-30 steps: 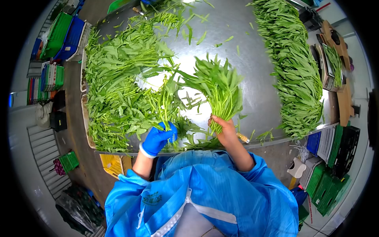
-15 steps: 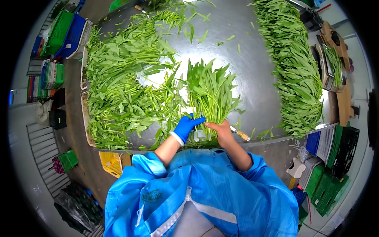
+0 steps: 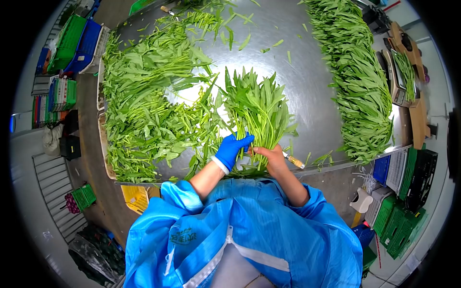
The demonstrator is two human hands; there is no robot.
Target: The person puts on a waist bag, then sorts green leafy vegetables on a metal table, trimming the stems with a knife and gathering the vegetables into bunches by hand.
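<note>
My left hand (image 3: 234,150), in a blue glove, is closed on stems at the left side of a bunch of leafy greens (image 3: 259,108). My bare right hand (image 3: 271,157) grips the stem ends of the same bunch, close beside the glove. The leaves fan out away from me over the metal table (image 3: 307,91). Left of the hands lies a loose heap of greens (image 3: 144,96). A knife with a wooden handle (image 3: 296,162) rests by my right hand, its blade partly hidden.
A long row of aligned greens (image 3: 360,81) runs along the table's right side. Beyond it, a scale (image 3: 399,89) bears more greens. Another wooden-handled tool (image 3: 167,10) lies at the far left. A yellow crate (image 3: 135,198) stands below the near edge.
My left hand has moved right from the loose heap to the bunch in my right hand. The bunch has shifted slightly left and now looks fuller.
</note>
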